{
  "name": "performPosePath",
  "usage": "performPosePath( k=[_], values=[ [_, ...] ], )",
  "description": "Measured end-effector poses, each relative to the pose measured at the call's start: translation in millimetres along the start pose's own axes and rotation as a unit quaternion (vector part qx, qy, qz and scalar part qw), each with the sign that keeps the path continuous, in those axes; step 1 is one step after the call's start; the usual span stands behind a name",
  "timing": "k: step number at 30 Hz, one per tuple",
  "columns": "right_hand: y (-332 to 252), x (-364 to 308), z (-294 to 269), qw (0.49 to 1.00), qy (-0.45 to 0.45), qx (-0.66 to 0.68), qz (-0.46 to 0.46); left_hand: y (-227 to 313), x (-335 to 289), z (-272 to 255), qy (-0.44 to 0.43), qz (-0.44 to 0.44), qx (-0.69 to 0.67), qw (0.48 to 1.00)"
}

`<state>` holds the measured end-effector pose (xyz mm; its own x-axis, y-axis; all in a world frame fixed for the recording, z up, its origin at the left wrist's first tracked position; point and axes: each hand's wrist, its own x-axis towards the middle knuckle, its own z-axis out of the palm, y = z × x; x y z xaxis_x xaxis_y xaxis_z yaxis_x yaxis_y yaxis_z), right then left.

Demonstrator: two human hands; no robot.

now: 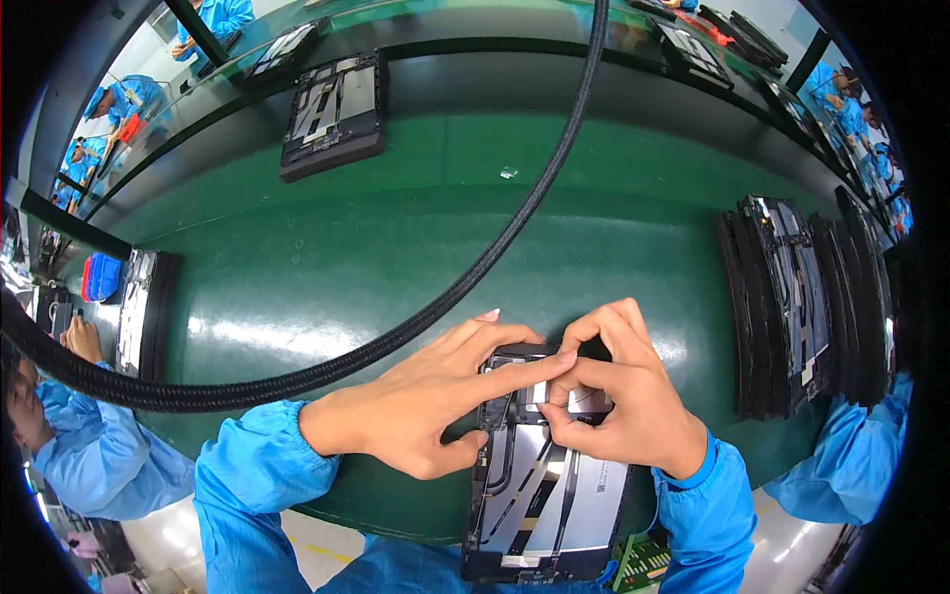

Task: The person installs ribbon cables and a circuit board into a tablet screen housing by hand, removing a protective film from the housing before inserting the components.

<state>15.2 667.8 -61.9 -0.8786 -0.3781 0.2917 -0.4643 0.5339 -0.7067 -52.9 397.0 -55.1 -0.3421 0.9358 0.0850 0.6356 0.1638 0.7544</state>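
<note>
An opened tablet (556, 492) lies in front of me with its inside up, showing a silver battery area, black ribbon cables and a dark frame. My left hand (426, 396) reaches across its upper left, thumb by the left edge and index finger stretched toward the right fingertips. My right hand (623, 396) is bent over the tablet's upper right part, thumb and index finger pinched together. Whatever lies in that pinch is too small or too hidden to name. Both hands partly cover the top end of the tablet.
Another opened tablet (334, 107) rests in a black tray at the back. Several device housings (792, 297) stand upright at the right, more (146, 312) at the left. A thick black braided cable (445, 297) arcs across my view. A green circuit board (641, 564) sits by the near edge. Co-workers sit around.
</note>
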Motion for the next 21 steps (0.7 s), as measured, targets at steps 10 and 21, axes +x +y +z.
performPosePath(
  k=[10,21],
  values=[
    [-3,2,-12,0.998,-0.066,0.025,-0.002,-6,-3,9,0.046,0.018,-0.014,0.999],
    [1,2,-12,0.996,-0.067,0.064,-0.007,12,-41,47,0.213,0.143,0.163,0.952]
  ],
)
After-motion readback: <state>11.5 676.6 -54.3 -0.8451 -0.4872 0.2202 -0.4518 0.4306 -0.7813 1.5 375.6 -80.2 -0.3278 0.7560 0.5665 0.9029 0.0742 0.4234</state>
